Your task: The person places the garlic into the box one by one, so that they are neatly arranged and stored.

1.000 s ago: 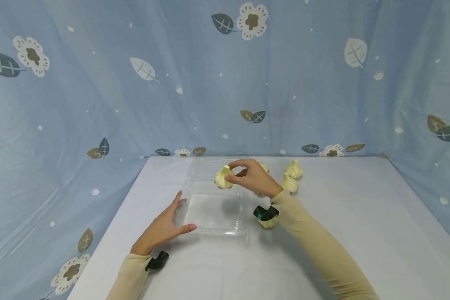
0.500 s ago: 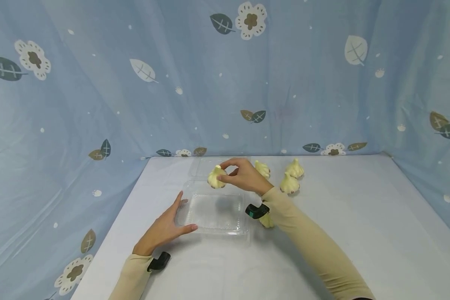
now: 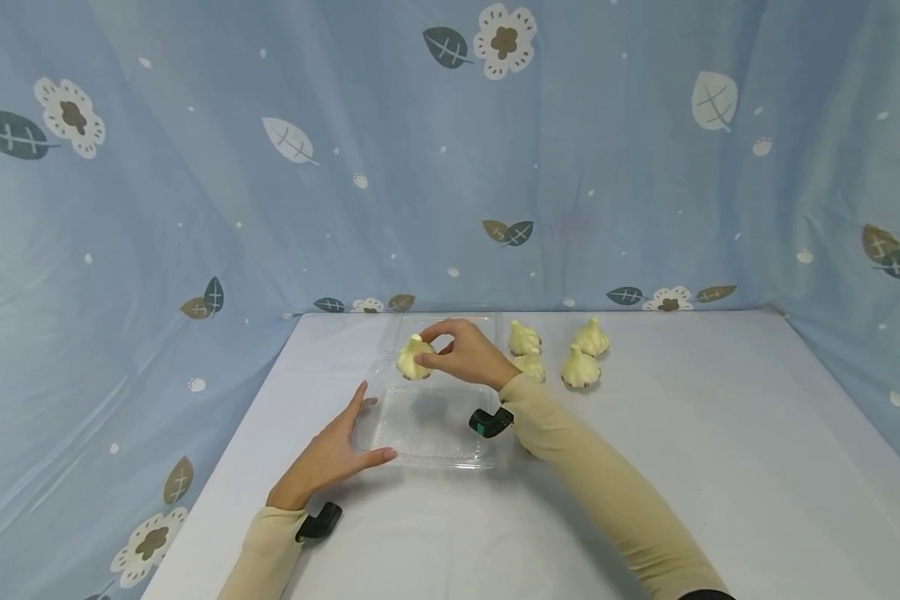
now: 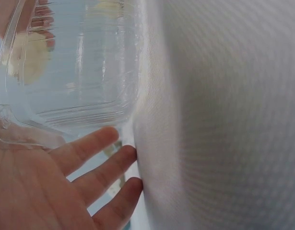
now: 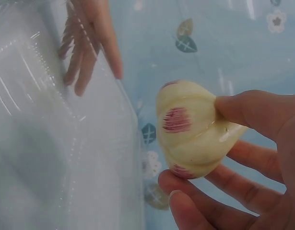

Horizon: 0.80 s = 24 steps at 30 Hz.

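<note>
My right hand pinches a pale yellow garlic bulb between thumb and fingers, stem up, above the back left part of a clear plastic box. In the right wrist view, reddish-purple patches mark the bulb and its base faces away from the palm. My left hand is at the box's left side, thumb toward the front edge and fingers spread toward the back. The left wrist view has straight fingers beside the corner of the box; its thumb is not clearly visible there.
Several more garlic bulbs stand on the white table right of the box. One near the right wrist is almost wholly hidden by the sleeve. The box's clear lid extends behind it. Blue patterned cloth encloses the back and sides.
My right hand has carried the garlic bulb leftward over the box, uncovering bulbs behind it. The forearm now hides most of the front bulb. My left hand has stayed in place.
</note>
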### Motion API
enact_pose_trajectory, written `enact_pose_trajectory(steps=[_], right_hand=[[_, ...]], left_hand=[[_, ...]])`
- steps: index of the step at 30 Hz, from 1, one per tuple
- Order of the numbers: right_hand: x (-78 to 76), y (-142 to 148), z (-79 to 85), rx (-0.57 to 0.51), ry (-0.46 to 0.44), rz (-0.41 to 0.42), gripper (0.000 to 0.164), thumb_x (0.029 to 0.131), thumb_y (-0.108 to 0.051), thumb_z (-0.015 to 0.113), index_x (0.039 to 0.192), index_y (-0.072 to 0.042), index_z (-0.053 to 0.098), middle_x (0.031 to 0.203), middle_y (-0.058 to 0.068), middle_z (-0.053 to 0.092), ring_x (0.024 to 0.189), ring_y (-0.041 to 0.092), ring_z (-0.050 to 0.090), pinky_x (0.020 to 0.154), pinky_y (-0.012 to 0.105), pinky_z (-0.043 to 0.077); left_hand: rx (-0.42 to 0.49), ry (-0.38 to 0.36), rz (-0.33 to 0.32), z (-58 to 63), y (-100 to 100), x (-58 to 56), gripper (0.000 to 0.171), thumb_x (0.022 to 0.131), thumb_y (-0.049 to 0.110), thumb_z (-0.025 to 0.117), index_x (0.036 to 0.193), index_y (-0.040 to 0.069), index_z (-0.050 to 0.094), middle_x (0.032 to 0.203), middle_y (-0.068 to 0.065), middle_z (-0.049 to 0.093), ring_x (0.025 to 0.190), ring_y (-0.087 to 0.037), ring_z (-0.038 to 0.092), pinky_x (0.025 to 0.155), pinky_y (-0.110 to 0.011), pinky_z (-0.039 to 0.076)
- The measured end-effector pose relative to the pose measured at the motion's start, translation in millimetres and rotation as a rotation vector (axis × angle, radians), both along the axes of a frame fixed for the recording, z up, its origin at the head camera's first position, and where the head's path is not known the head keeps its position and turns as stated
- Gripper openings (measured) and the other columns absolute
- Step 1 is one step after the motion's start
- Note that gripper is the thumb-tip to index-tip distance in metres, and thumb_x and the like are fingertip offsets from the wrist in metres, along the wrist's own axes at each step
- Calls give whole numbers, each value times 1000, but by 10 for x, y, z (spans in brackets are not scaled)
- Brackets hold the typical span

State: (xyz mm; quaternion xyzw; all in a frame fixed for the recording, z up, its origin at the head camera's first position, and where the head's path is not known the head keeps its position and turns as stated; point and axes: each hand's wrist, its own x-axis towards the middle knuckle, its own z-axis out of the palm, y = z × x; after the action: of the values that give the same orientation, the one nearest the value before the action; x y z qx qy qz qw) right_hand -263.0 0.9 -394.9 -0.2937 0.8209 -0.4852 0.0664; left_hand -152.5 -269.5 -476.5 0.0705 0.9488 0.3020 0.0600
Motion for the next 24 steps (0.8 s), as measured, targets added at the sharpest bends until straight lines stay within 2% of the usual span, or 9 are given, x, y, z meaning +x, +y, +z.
enact_pose_trajectory(steps=[4, 7, 13, 20, 24], right_hand=[[-27, -66, -58, 3, 17, -12, 39, 93, -27, 79, 125, -7, 73, 125, 9, 72, 111, 21, 71, 84, 30, 61], [-43, -114, -90, 5, 18, -13, 39, 92, -26, 80, 125, -6, 73, 125, 10, 73, 117, 23, 68, 87, 32, 61], [-54, -202, -144, 19, 30, -13, 37, 92, -26, 79, 123, -6, 74, 124, 9, 73, 121, 23, 66, 87, 32, 61], [-37, -292, -212, 40, 36, -16, 34, 94, -24, 78, 121, -4, 75, 124, 11, 72, 115, 24, 68, 82, 29, 61], [-6, -339, -213, 64, 50, -9, 34, 94, -24, 77, 120, -3, 75, 124, 12, 73, 117, 26, 68, 90, 35, 60]], left_hand=[[2, 4, -8, -3, -1, -6, 125, 80, 70, 77, 169, 25, 1, 165, -5, 41, 153, -39, 38, 117, -66, 36], [7, 4, -14, 0, -3, -1, 126, 79, 72, 76, 169, 25, 1, 166, -5, 41, 153, -40, 38, 117, -67, 36], [12, 11, -17, 4, -9, 3, 126, 79, 73, 76, 169, 25, 1, 166, -5, 41, 153, -38, 38, 118, -66, 36], [20, 7, -17, 10, -2, 11, 126, 79, 72, 76, 169, 24, 1, 165, -6, 42, 153, -39, 38, 117, -66, 36], [23, 9, -14, 11, -3, 15, 127, 79, 72, 77, 169, 23, 2, 165, -5, 42, 154, -38, 38, 118, -66, 36]])
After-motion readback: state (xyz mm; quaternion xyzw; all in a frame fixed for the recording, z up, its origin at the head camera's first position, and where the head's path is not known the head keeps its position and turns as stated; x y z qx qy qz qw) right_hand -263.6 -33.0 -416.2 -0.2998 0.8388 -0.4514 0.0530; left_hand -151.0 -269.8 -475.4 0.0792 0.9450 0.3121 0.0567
